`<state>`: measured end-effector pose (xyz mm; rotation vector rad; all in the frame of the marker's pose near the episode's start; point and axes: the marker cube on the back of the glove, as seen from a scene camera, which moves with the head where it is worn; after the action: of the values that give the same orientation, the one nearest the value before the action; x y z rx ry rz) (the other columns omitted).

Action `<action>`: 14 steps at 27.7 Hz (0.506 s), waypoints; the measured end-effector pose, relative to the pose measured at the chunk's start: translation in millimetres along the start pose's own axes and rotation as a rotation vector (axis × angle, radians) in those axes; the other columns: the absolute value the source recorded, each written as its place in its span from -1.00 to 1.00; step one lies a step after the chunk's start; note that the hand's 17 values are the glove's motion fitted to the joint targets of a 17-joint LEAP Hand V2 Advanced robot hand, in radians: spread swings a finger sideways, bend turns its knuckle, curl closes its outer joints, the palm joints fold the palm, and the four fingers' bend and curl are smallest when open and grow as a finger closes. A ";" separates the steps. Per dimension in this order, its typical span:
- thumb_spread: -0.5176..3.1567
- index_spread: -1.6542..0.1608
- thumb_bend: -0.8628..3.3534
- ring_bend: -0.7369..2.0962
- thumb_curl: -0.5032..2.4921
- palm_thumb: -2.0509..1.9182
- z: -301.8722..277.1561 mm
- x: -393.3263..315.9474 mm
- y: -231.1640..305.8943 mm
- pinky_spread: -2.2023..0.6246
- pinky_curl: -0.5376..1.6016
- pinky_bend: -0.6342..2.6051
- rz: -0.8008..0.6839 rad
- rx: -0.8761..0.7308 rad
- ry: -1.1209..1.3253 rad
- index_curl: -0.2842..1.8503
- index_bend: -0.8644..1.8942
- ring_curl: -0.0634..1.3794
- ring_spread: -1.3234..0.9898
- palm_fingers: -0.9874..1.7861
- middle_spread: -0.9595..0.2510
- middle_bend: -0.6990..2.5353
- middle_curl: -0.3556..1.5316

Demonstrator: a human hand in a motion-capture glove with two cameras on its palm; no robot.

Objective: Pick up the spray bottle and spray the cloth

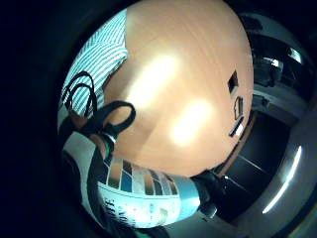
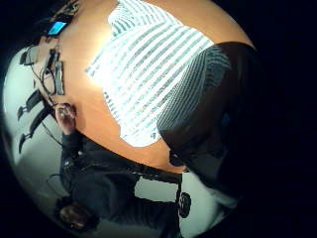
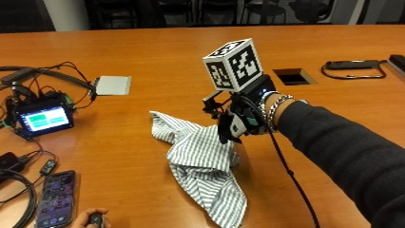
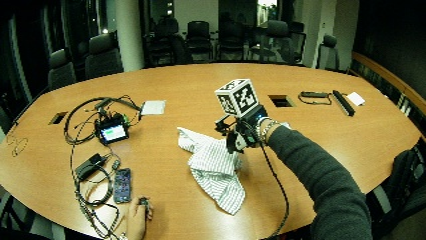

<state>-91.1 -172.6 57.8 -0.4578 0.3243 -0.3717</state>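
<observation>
Counter (image 3: 158, 57) seen wide and wooden in outside view. Striped cloth (image 3: 202, 164) spread rumpled on it, just below raised gloved right hand (image 3: 244, 116). Spray bottle (image 1: 148, 191) hidden in outside view; revealed only in little finger side palm view, fingers curled round its labelled body. Cloth shown filling thumb side view, directly under palm.
</observation>
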 end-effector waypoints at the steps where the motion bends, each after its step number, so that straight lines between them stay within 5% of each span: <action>1: -0.51 0.49 -0.61 -0.10 -0.14 0.49 -2.0 0.8 1.2 0.38 -0.15 -0.33 0.001 0.007 -0.001 -0.19 -0.15 -0.30 -0.03 0.68 0.16 -0.28 -0.10; 14: -0.51 0.49 -0.61 -0.10 -0.13 0.49 -52.1 22.0 74.8 0.38 -0.15 -0.33 -0.081 0.316 -0.389 -0.18 -0.16 -0.30 -0.03 0.68 0.16 -0.28 -0.10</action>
<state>-71.2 -138.6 -27.3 -0.2250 -0.1320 -0.3959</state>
